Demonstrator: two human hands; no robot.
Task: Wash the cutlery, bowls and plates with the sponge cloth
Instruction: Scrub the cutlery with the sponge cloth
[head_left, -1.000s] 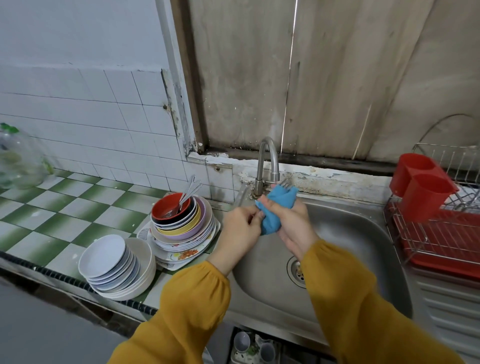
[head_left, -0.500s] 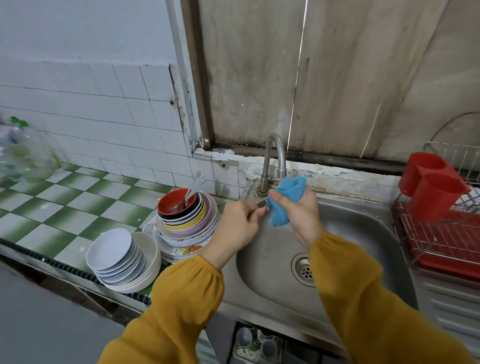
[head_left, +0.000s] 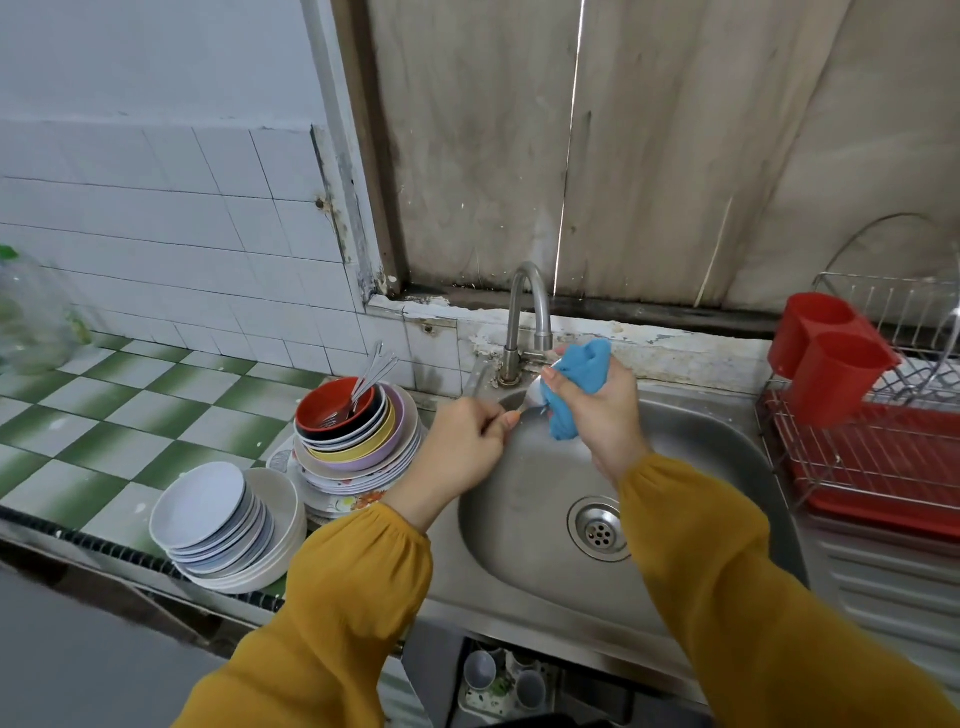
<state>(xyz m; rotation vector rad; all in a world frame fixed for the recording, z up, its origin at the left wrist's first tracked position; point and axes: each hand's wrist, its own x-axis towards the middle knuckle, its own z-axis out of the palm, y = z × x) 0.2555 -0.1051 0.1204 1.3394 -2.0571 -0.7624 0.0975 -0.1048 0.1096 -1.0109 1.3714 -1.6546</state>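
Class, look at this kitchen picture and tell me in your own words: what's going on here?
A person is washing up at the sink. The left hand grips one end of a piece of cutlery, and the right hand holds the blue sponge cloth wrapped round its other end, just below the faucet. Stacked bowls and plates wait on the tiled counter to the left, with more cutlery in the red bowl on top. A red drying rack stands to the right.

Over the steel sink, the left hand is gripping a piece of cutlery while the right hand is squeezing the blue sponge cloth around its other end, just beside the tap. Stacked bowls are sitting on the tiled desk.
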